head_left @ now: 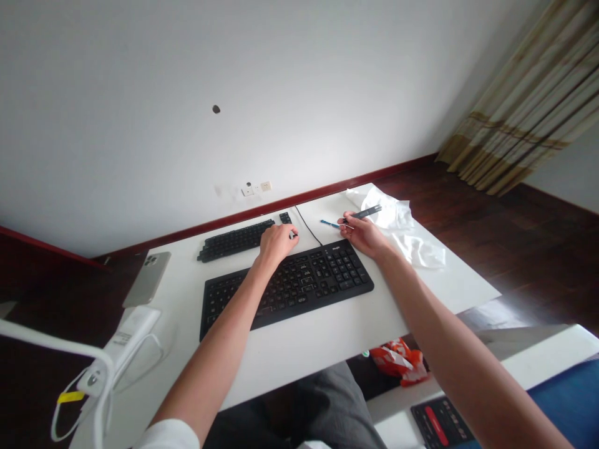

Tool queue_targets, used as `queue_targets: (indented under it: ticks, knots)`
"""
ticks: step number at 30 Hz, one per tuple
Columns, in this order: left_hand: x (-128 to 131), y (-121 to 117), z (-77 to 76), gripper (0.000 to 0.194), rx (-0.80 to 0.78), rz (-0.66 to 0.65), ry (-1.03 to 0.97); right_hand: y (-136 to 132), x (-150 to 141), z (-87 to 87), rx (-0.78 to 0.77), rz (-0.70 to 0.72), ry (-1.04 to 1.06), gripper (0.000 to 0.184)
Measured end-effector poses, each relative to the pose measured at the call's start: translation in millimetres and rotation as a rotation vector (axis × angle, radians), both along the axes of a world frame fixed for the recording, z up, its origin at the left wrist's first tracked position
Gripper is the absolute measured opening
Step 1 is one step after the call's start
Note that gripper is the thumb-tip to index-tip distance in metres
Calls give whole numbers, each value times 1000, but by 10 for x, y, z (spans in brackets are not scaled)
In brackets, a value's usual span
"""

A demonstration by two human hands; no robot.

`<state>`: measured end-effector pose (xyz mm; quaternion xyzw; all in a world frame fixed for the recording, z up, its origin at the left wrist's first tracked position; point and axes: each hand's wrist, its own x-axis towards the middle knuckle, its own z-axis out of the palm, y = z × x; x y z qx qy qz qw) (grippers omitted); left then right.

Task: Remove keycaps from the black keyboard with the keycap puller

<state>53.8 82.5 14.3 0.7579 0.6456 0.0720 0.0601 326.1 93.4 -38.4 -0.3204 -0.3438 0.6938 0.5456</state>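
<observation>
A black keyboard (pixel 299 284) lies across the white table, partly covered by my left forearm. Behind it, black keycaps (pixel 236 240) are laid out in rows, with a smaller group of keycaps (pixel 285 217) to their right. My left hand (pixel 277 243) hovers over the keyboard's back edge, its fingers pinched on a small black piece (pixel 293 236) that looks like a keycap. Near the keyboard's back right corner, my right hand (pixel 364 236) is closed around a dark pen-like tool (pixel 367 212). A thin blue-tipped stick (pixel 330 222) also projects from its fingers.
Crumpled white wrapping (pixel 390 212) lies at the table's right. On the left are a phone (pixel 148 277), a white power strip (pixel 119 346) and a curved white stand (pixel 60 343). A black cable (pixel 306 226) runs backward from the keyboard. An open drawer below holds an orange bag (pixel 400 362).
</observation>
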Motion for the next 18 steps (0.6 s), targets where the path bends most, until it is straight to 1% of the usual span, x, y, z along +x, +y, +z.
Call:
queue_targets:
  ticks: [3, 6, 14, 18]
  knots:
    - [0, 41, -58, 26, -7, -5, 21, 2, -1, -6, -7, 18, 16, 30]
    - [-23, 64, -84, 26, 5, 5, 19, 6, 0, -11, -6, 28, 6, 30]
    - [-40, 81, -86, 25, -8, 23, 4, 22, 10, -38, 6, 52, -3, 31]
    - [-51, 69, -57, 26, -24, 34, -13, 18, 11, -39, 5, 59, 12, 31]
